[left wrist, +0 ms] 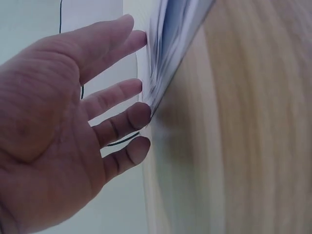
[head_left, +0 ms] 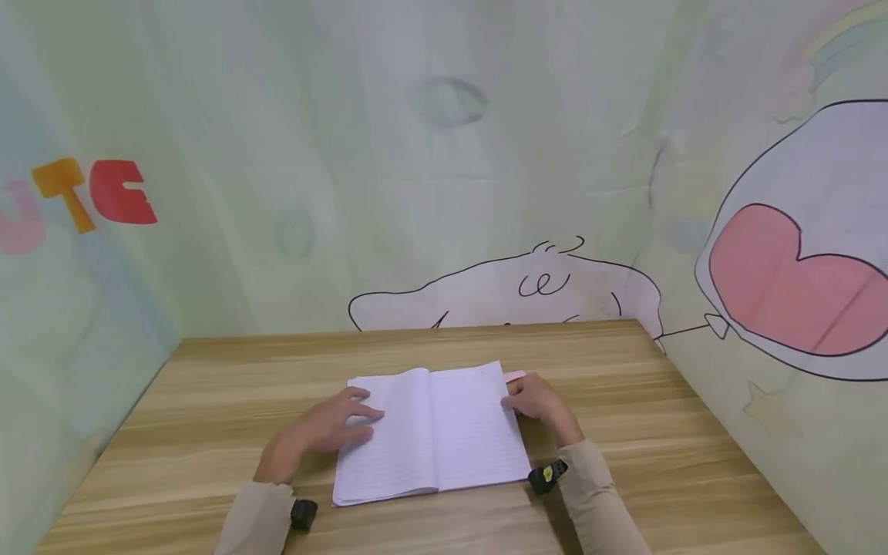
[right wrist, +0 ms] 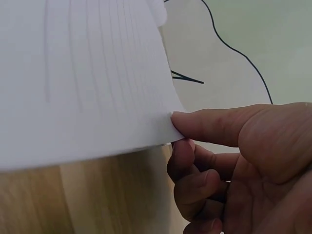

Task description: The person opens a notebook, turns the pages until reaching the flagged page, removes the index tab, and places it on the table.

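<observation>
Fingers (right wrist: 195, 126) of the right hand (head_left: 537, 401) are curled in, with thumb and index pinching the outer edge of a page (right wrist: 83, 73) of the notebook (head_left: 430, 435). In the right wrist view that page is lifted a bit off the table (head_left: 208, 401), bowing up, so the pinch looks like it's there to peel one sheet away from the rest rather than drag the whole book.

Left hand (head_left: 326, 428) is doing the opposite job: fingers straight and spread, lying flat on the left page. In the left wrist view the fingertips (left wrist: 139, 114) sit right against the stacked page edges, gripping nothing. Probably that's just to pin the left half down so the book doesn't slide or flop shut while the other hand works the paper.

Notebook itself lies open, lined pages up, around the middle of the wooden table, a little toward the person, spine running away from them. Something small and pink (head_left: 515, 376) pokes out just past the top right corner, touching or nearly touching the right hand; can't tell what it is, maybe the cover or a tab.

Both sleeves are beige, each with a small black device at the wrist. Walls around the table are pale green fabric with cartoon drawings.
</observation>
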A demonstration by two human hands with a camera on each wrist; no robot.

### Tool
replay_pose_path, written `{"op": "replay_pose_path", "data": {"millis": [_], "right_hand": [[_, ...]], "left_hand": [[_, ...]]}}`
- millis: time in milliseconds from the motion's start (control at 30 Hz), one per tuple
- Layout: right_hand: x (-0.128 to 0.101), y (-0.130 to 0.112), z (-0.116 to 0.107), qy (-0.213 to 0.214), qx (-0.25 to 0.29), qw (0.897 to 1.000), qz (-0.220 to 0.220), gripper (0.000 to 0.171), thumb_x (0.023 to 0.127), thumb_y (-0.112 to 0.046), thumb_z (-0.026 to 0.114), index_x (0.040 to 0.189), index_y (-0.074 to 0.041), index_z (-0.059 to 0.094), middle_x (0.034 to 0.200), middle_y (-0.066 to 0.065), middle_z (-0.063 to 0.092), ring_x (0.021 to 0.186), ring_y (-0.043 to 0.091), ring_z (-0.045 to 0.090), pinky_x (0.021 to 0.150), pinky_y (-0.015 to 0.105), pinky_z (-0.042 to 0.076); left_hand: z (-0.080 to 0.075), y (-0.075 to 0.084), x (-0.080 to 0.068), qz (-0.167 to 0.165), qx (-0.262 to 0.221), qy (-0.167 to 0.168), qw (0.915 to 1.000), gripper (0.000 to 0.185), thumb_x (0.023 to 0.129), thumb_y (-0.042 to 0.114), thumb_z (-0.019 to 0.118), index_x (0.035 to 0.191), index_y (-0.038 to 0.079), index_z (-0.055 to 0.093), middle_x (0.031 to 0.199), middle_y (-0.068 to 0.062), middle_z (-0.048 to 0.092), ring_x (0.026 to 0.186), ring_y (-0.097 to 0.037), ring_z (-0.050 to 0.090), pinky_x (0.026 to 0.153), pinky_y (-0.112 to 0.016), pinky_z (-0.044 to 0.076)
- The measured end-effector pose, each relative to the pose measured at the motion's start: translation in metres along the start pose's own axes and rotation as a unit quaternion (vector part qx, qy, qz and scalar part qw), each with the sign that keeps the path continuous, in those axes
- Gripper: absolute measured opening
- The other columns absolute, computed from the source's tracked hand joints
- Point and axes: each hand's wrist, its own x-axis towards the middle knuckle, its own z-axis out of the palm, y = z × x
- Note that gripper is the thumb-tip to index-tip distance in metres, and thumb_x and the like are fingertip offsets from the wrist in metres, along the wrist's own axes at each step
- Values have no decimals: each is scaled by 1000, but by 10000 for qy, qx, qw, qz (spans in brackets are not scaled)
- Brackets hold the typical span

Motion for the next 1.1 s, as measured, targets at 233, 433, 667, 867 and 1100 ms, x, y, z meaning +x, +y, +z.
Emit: {"op": "replay_pose_path", "data": {"millis": [233, 433, 667, 867, 1100], "right_hand": [[1, -3, -7, -83, 88, 9999, -22, 29, 79, -19, 64, 55, -8, 52, 51, -3, 40, 49, 13, 38, 46, 25, 29], [-7, -13, -14, -46, 146, 9999, 36, 24, 81, -23, 63, 64, -6, 59, 58, -1, 44, 54, 13, 40, 48, 25, 31], [-9, -19, -18, -67, 930, 9956, 116, 22, 83, -26, 62, 75, -5, 59, 67, 3, 51, 60, 16, 47, 50, 25, 35], [-7, -22, -18, -391, 1809, 9827, -32, 22, 84, -27, 60, 82, -5, 60, 68, 2, 53, 63, 16, 49, 51, 26, 34], [-2, -28, -11, -694, 2663, 9597, -571, 25, 86, -25, 58, 93, 0, 59, 69, 3, 53, 60, 14, 46, 53, 26, 37]], "left_hand": [[-2, -9, -2, -333, -183, -31, 9993, 32, 85, 29, 58, 115, 18, 62, 133, -14, 40, 121, -36, 37, 95, -49, 32], [-4, -10, -3, -437, -230, -112, 9987, 31, 86, 28, 58, 114, 17, 62, 133, -14, 40, 117, -35, 43, 91, -48, 37], [-5, -7, -4, -572, -338, -140, 9977, 29, 86, 26, 57, 114, 18, 62, 134, -13, 39, 121, -35, 38, 93, -49, 34], [-6, -7, -4, -588, -191, -205, 9979, 28, 88, 23, 55, 114, 19, 62, 133, -13, 40, 121, -36, 37, 94, -50, 32], [-6, -7, -4, -549, -149, -215, 9981, 28, 88, 23, 53, 115, 19, 62, 134, -13, 39, 120, -35, 39, 93, -50, 33]]}}
